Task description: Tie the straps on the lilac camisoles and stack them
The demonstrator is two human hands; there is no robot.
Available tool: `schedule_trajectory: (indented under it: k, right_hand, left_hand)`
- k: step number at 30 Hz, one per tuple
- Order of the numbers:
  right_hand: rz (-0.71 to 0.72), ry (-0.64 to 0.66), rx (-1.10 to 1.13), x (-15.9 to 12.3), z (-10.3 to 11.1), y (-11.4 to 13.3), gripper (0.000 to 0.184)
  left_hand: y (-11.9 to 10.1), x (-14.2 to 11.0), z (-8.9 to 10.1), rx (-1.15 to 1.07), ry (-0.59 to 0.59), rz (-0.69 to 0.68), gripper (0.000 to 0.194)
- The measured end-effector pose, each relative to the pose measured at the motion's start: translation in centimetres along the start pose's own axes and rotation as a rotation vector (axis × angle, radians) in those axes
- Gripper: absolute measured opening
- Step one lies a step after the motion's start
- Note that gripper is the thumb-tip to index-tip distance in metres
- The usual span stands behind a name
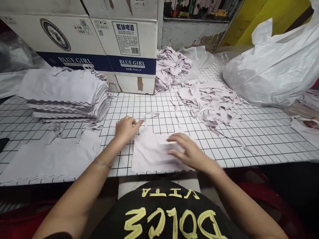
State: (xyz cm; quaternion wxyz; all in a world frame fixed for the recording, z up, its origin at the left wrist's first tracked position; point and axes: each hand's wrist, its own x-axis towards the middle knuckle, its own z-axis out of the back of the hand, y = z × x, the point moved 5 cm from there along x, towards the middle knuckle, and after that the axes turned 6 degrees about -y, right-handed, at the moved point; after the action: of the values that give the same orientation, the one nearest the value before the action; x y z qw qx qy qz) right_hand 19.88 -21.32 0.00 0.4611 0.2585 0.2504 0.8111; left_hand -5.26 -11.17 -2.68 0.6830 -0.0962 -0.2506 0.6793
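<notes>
Right hand (185, 151), fingers loosely spread and blurred, is over the pale garment (152, 154) lying flat on the worktop (216, 151); whether it grips any cloth, I cannot tell. Left hand (128, 128), thumb out, is by the garment's upper corner, its grip unclear. Beyond the right hand lies a loose fabric heap (211, 103).
</notes>
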Motion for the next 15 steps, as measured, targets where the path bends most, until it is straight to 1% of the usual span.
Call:
schedule_trajectory:
  k: [2, 3, 4, 5, 6, 8, 9, 10, 12, 14, 15]
  right_hand:
    - [0.189, 0.096, -0.029, 2.9, -4.0, 1.3, 0.043]
    - [0.238, 0.134, -0.028, 4.4, -5.7, 1.3, 0.041]
    - [0.24, 0.135, -0.03, 6.0, -6.7, 0.7, 0.035]
    - [0.193, 0.093, -0.038, 7.9, -7.1, -0.4, 0.028]
    - [0.105, 0.015, -0.056, 9.9, -6.9, -2.0, 0.023]
    - [-0.115, -0.179, -0.129, 14.3, -5.1, -5.6, 0.019]
    - [-0.19, -0.21, -0.165, 16.4, -4.3, -7.2, 0.021]
    - [-0.22, -0.167, -0.183, 18.4, -3.9, -8.4, 0.021]
    - [-0.197, -0.033, -0.186, 21.8, -3.8, -9.7, 0.017]
    - [-0.117, 0.051, -0.165, 23.6, -4.0, -9.7, 0.011]
    - [-0.072, 0.043, -0.15, 24.0, -3.9, -9.4, 0.007]
  left_hand:
    - [-0.6, 4.2, -2.8, 0.024, 0.023, 0.011, 0.032]
    - [-0.8, 6.0, -4.0, -0.012, 0.043, 0.017, 0.027]
    - [-0.9, 7.6, -4.9, -0.062, 0.059, 0.024, 0.022]
    - [-1.0, 9.0, -5.6, -0.115, 0.068, 0.033, 0.017]
    - [-1.1, 10.2, -5.9, -0.16, 0.073, 0.044, 0.012]
    - [-1.2, 11.7, -6.0, -0.221, 0.069, 0.058, 0.009]
    - [-1.2, 12.2, -5.8, -0.247, 0.062, 0.064, 0.009]
    - [-1.2, 12.5, -5.6, -0.283, 0.056, 0.075, 0.009]
    - [-0.8, 12.7, -5.3, -0.377, 0.062, 0.109, 0.013]
    - [0.0, 12.4, -5.2, -0.486, 0.111, 0.172, 0.018]
    - [0.5, 12.2, -5.2, -0.54, 0.149, 0.208, 0.021]
